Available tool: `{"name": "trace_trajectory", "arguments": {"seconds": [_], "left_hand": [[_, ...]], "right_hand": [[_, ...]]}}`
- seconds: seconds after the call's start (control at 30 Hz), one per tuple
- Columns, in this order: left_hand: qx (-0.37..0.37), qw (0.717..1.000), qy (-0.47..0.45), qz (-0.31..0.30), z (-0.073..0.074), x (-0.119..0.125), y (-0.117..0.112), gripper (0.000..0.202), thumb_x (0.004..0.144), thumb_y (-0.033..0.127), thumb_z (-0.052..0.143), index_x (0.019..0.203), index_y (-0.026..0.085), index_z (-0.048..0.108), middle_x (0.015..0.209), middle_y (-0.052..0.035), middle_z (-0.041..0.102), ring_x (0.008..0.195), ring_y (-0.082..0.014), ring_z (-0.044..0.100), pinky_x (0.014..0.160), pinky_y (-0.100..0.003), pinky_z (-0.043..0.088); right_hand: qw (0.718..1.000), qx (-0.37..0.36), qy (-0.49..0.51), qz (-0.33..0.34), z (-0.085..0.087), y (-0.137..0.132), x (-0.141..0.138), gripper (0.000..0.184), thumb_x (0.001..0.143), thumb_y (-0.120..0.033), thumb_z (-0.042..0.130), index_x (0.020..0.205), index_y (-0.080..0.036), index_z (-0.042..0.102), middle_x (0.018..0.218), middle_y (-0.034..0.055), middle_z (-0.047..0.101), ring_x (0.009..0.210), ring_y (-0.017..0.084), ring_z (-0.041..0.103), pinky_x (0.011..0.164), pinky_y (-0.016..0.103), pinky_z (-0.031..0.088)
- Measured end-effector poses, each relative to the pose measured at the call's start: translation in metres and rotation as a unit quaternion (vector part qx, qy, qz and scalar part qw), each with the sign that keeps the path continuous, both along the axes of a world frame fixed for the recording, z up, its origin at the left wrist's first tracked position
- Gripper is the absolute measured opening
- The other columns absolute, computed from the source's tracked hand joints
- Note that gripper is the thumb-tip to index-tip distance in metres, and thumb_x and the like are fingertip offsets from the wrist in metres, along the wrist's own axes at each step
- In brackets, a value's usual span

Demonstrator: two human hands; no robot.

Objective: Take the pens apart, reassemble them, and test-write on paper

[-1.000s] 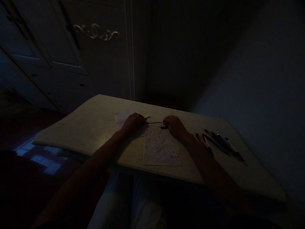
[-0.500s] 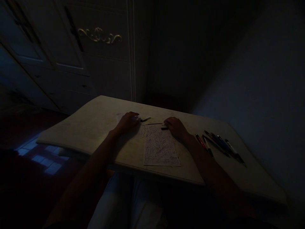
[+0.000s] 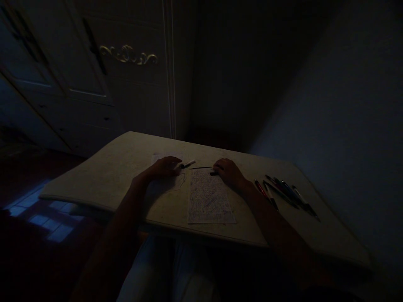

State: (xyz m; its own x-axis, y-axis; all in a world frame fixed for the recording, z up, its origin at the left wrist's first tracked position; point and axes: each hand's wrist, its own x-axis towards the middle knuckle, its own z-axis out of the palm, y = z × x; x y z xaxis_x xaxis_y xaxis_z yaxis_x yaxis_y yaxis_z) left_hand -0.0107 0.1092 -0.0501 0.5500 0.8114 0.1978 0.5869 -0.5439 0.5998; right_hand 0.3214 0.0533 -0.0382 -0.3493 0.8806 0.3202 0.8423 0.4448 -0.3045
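Left hand [image 3: 162, 167] and right hand [image 3: 229, 173] are resting over the bench [image 3: 103, 176].
The left grip is lying spread beside a white pen [image 3: 189, 163]; the right is curling by a black piece [image 3: 213, 173], too dark to tell if pinching. A scribbled sheet [image 3: 208, 199] is lying nearer the bench's front edge.

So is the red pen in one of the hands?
No, the red pen lies on the table, apart from both the left hand and the right hand.
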Motion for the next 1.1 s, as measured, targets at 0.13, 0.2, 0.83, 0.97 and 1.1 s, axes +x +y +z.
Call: {"name": "trace_trajectory", "arguments": {"seconds": [0.13, 0.2, 0.83, 0.97, 1.1], "left_hand": [[0.002, 1.0, -0.013, 0.004, 0.003, 0.002, -0.002, 0.046, 0.075, 0.045, 0.072, 0.115, 0.024, 0.07, 0.123, -0.0107, 0.07, 0.111, -0.0287, 0.067, 0.09, -0.039, 0.054], [0.01, 1.0, -0.01, 0.02, 0.004, 0.006, -0.004, 0.044, 0.076, 0.049, 0.07, 0.112, 0.024, 0.071, 0.12, -0.0104, 0.071, 0.109, -0.0293, 0.067, 0.09, -0.04, 0.054], [0.038, 0.992, 0.071, 0.096, 0.009, 0.024, -0.011, 0.038, 0.09, 0.049, 0.051, 0.106, 0.023, 0.073, 0.117, -0.0099, 0.07, 0.11, -0.0284, 0.064, 0.093, -0.041, 0.047], [0.024, 0.99, 0.1, 0.091, 0.013, 0.024, -0.015, 0.034, 0.088, 0.043, 0.055, 0.112, 0.024, 0.07, 0.127, -0.0093, 0.066, 0.119, -0.0278, 0.059, 0.099, -0.042, 0.043], [0.02, 0.989, 0.114, 0.089, 0.016, 0.025, -0.016, 0.034, 0.087, 0.041, 0.058, 0.113, 0.024, 0.07, 0.129, -0.0098, 0.064, 0.121, -0.0295, 0.057, 0.1, -0.045, 0.042]], "right_hand": [[1.0, 0.009, 0.015, 0.001, 0.001, 0.0, 0.0, 0.017, 0.094, -0.022, 0.057, 0.089, -0.018, 0.073, 0.096, 0.0085, 0.074, 0.091, 0.02, 0.064, 0.089, 0.034, 0.045], [1.0, 0.013, 0.021, -0.002, 0.002, -0.001, 0.0, 0.018, 0.095, -0.024, 0.057, 0.088, -0.017, 0.072, 0.096, 0.0085, 0.074, 0.091, 0.02, 0.064, 0.088, 0.034, 0.045], [1.0, 0.008, 0.02, 0.002, -0.004, 0.001, 0.002, 0.02, 0.095, -0.025, 0.057, 0.085, -0.016, 0.071, 0.092, 0.0091, 0.073, 0.087, 0.021, 0.064, 0.086, 0.034, 0.046], [1.0, 0.013, 0.019, 0.007, -0.005, 0.004, 0.006, 0.021, 0.095, -0.027, 0.056, 0.086, -0.017, 0.072, 0.092, 0.0096, 0.073, 0.088, 0.022, 0.065, 0.086, 0.035, 0.047], [0.999, 0.029, 0.03, -0.001, -0.002, 0.005, 0.014, 0.022, 0.096, -0.029, 0.054, 0.09, -0.018, 0.073, 0.096, 0.0094, 0.074, 0.091, 0.022, 0.065, 0.088, 0.036, 0.047]]}}
